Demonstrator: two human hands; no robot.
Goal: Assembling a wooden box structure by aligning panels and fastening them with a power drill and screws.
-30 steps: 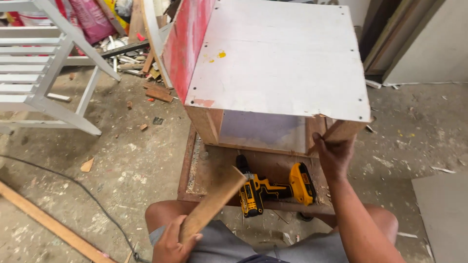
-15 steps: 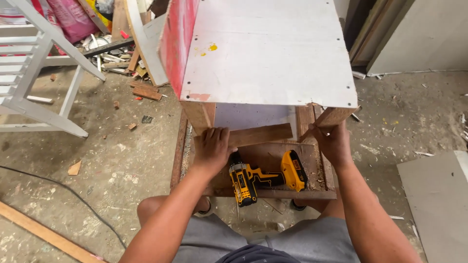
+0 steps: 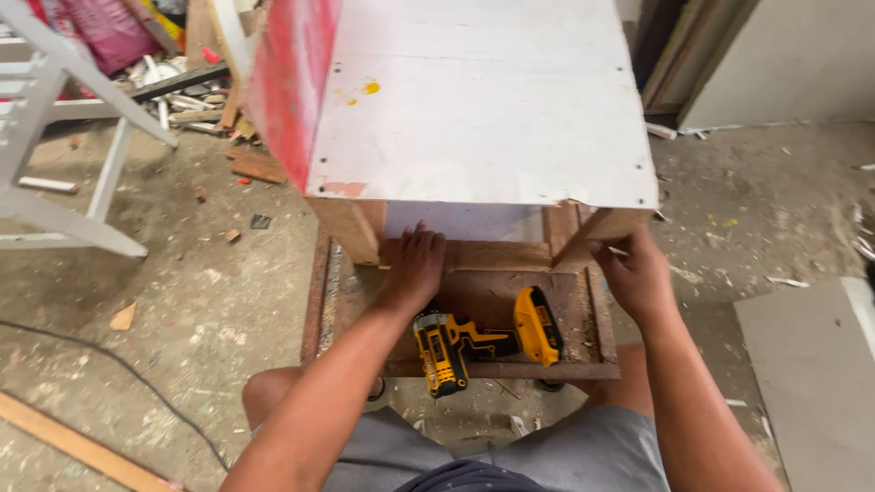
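The left hand (image 3: 415, 269) lies flat and open, palm down, on a wooden strip (image 3: 474, 253) set across the near opening of the cabinet (image 3: 474, 109), seemingly pressing it into place between the two side posts. The right hand (image 3: 638, 273) is curled around the lower end of the right post (image 3: 592, 232), fingers wrapped on the wood, apparently steadying that side. The cabinet rests on a low brown tabletop (image 3: 583, 364) with a rusty rim, its white panel up and its red side to the left. A yellow drill (image 3: 483, 342) lies on the tabletop just near of both hands, within easy reach, touched by neither. Far left, a white chair (image 3: 64, 155) and wood scraps (image 3: 246, 164) sit on the dusty floor (image 3: 182, 319).
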